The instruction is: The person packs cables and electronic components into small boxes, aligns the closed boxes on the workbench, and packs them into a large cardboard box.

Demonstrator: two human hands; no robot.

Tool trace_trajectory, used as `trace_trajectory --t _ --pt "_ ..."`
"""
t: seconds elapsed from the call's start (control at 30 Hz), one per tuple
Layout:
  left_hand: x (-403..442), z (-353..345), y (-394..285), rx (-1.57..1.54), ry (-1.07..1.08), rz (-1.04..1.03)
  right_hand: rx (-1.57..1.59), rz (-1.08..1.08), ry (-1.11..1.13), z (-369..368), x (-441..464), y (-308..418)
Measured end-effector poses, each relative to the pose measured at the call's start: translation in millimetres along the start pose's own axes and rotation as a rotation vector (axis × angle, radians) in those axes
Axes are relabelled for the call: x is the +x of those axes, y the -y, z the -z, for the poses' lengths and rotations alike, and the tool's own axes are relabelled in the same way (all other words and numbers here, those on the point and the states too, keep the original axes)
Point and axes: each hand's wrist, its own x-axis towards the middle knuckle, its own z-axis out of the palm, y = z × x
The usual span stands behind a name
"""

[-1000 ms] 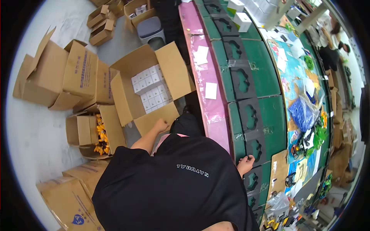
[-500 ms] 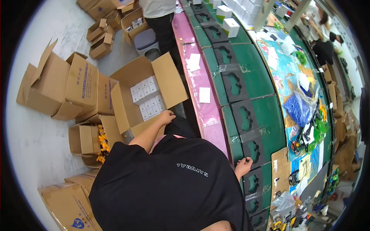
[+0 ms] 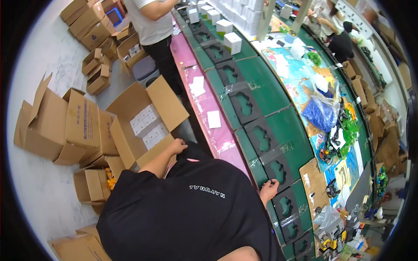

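**Hands between an insert row and a carton**

The right hand [image 3: 269,188] curls loosely against a black cutout insert [image 3: 291,170] on the green surface [image 3: 300,152]. The left hand [image 3: 177,146], half closed, is beside an open carton [image 3: 167,103]; I cannot tell whether either grips anything. Its flaps spread, likely keeping small white boxes [image 3: 144,121] reachable. Inserts run end to end, probably for order.

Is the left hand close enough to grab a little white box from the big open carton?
Probably yes. The left hand is right by the carton, whose top is open, so the white boxes show uncovered; it would likely just reach over the near flap.
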Motion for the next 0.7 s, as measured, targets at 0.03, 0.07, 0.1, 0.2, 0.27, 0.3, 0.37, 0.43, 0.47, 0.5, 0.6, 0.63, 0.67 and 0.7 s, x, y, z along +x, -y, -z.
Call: trace_trajectory --t 0.03,0.07,0.1,0.2,0.27,0.3,0.37,0.43,0.47,0.5,0.6,0.63,0.67,0.7 --pt "2 1 4 -0.008 0.007 0.024 0.013 0.003 -0.02 -2 4 -4" --pt "5 2 12 0.01 0.006 0.018 -0.015 0.047 -0.044 -4 5 -12" --pt "11 2 16 0.03 0.006 0.012 -0.044 0.088 -0.069 -7 5 -19" --pt "9 24 -16 0.129 0.004 -0.006 -0.03 0.054 -0.11 -8 5 -24" --pt "24 24 -25 0.098 -0.025 -0.023 -0.036 0.029 -0.134 -11 4 -19" --pt "31 25 -29 0.058 -0.055 -0.021 -0.011 0.015 -0.151 -12 2 -16" --pt "50 26 -46 0.0 -0.126 -0.084 0.008 -0.006 -0.18 -11 -5 -8" --pt "74 29 -68 -0.129 -0.286 -0.183 0.004 -0.054 -0.227 -14 -10 2" --pt "93 34 -79 -0.109 -0.355 -0.243 0.0 -0.061 -0.238 -17 -9 0" --pt "116 41 -92 -0.09 -0.421 -0.302 -0.04 -0.061 -0.269 -20 -9 -5" --pt "170 88 -162 -0.2 -0.513 -0.405 -0.046 -0.102 -0.359 -25 -16 10" --pt "200 103 -182 -0.215 -0.52 -0.459 -0.007 -0.133 -0.413 -30 -17 19" --pt "219 121 -207 -0.197 -0.54 -0.472 -0.057 -0.122 -0.458 -35 -18 22" --pt "238 140 -234 -0.18 -0.56 -0.488 -0.102 -0.127 -0.47 -38 -21 33"
